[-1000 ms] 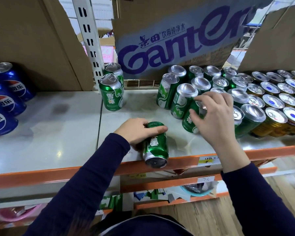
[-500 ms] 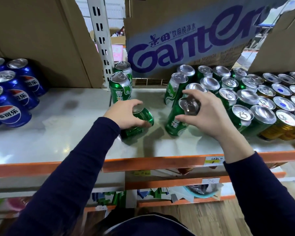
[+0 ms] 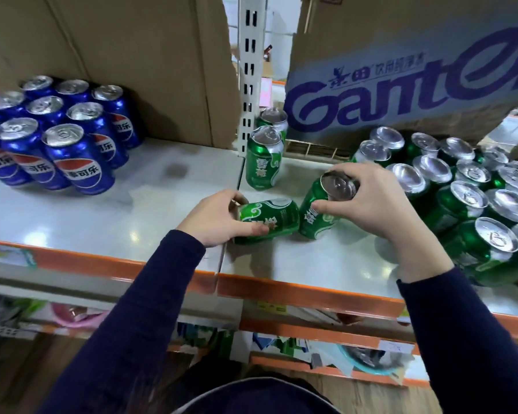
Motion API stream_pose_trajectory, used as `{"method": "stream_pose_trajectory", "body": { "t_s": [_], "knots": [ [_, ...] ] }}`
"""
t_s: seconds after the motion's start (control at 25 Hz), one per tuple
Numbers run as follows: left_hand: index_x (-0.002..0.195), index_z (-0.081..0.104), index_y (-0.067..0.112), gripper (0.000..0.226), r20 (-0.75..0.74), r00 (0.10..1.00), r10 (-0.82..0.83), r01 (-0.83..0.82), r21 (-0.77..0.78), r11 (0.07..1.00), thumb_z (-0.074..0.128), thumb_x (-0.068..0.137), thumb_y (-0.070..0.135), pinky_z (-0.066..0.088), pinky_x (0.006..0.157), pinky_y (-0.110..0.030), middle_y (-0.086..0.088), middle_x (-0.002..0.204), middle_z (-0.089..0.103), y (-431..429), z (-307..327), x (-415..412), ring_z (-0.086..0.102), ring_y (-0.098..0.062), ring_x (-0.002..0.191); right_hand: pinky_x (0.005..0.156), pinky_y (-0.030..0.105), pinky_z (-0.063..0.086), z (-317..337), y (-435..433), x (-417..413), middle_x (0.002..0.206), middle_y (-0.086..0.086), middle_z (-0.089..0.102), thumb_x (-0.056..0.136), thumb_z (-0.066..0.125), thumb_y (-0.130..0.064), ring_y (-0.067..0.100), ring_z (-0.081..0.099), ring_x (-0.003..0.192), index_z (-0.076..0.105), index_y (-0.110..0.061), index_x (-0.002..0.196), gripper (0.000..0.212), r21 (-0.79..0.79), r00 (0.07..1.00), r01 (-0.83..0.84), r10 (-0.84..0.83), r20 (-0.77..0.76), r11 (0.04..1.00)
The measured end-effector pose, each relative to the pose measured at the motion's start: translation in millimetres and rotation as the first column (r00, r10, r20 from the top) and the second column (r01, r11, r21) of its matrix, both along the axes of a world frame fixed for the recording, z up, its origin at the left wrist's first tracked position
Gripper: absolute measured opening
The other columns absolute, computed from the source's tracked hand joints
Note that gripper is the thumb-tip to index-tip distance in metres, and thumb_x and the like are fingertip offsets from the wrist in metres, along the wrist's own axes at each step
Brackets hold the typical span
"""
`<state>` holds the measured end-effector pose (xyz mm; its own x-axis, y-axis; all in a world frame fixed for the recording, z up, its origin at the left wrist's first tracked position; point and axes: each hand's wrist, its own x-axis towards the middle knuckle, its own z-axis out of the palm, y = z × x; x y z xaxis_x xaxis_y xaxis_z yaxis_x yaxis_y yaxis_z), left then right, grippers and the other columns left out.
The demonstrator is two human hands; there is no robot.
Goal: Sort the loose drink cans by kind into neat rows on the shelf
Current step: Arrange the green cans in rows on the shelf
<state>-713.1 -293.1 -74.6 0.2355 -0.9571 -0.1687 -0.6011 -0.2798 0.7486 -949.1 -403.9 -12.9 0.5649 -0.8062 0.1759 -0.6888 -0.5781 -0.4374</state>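
Observation:
My left hand [image 3: 214, 218] grips a green can [image 3: 269, 219] that lies on its side on the white shelf [image 3: 102, 216]. My right hand [image 3: 374, 201] holds a second green can [image 3: 317, 216] by its top, tilted, its base touching the lying can. Two upright green cans [image 3: 263, 159] stand one behind the other by the white slotted post [image 3: 250, 70]. A cluster of several green cans [image 3: 461, 198] crowds the right side. Several blue cola cans [image 3: 66, 141] stand grouped at the left.
Cardboard boxes hang over the back of the shelf, one printed with purple letters [image 3: 401, 85]. The shelf has an orange front edge [image 3: 296, 291]. Lower shelves hold packets and a pink item [image 3: 72, 312]. Bare shelf surface lies between the blue cans and my hands.
My left hand carried its lying can back and left from the shelf's front edge. My right hand drew a tilted can out of the green cluster, leftward. The view shifted left, showing more blue cans.

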Motion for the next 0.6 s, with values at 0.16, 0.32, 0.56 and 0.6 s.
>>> {"method": "stream_pose_trajectory", "body": {
  "t_s": [0.16,0.32,0.56,0.6],
  "knots": [
    [0.101,0.059,0.025,0.059,-0.015,0.998,0.068,-0.069,-0.083,0.994,0.086,0.054,0.047,0.044,0.066,-0.022,0.006,0.092,0.059,11.4,14.6,54.1,0.054,-0.014,0.08,0.076,0.019,0.039,10.9,2.7,42.9,0.102,-0.007,0.06,0.059,0.085,-0.049,0.01,0.053,0.093,0.066,-0.027,0.111,0.059,0.041,0.991,-0.117,0.114,0.067,0.992],
    [0.106,0.063,0.032,0.071,0.016,0.986,0.166,-0.158,-0.217,0.963,0.092,0.042,0.044,0.051,0.074,-0.029,0.012,0.098,0.063,12.7,36.3,100.4,0.058,-0.008,0.09,0.091,0.018,0.045,28.0,-1.8,101.4,0.11,-0.009,0.058,0.062,0.087,-0.036,0.007,0.055,0.103,0.063,-0.023,0.12,0.064,0.045,0.954,-0.217,0.202,0.222,0.975],
    [0.116,0.059,0.028,0.081,0.015,0.992,0.128,-0.12,-0.267,0.956,0.093,0.042,0.035,0.051,0.081,-0.028,0.008,0.108,0.061,-4.1,36.2,128.3,0.059,-0.009,0.098,0.102,0.023,0.03,30.1,-36.1,203.1,0.133,0.012,0.053,0.072,0.081,-0.03,0.025,0.047,0.124,0.052,-0.007,0.134,0.073,-0.119,0.971,-0.228,0.234,0.041,0.966],
    [0.114,0.058,0.028,0.08,-0.012,0.993,0.117,-0.116,-0.259,0.959,0.092,0.043,0.035,0.052,0.082,-0.029,0.008,0.109,0.061,-6.2,34.4,130.8,0.059,-0.01,0.098,0.102,0.023,0.029,26.9,-42.0,215.0,0.136,0.014,0.051,0.073,0.079,-0.029,0.026,0.045,0.127,0.05,-0.006,0.137,0.074,-0.125,0.974,-0.227,0.227,-0.013,0.966]
  ]
}}
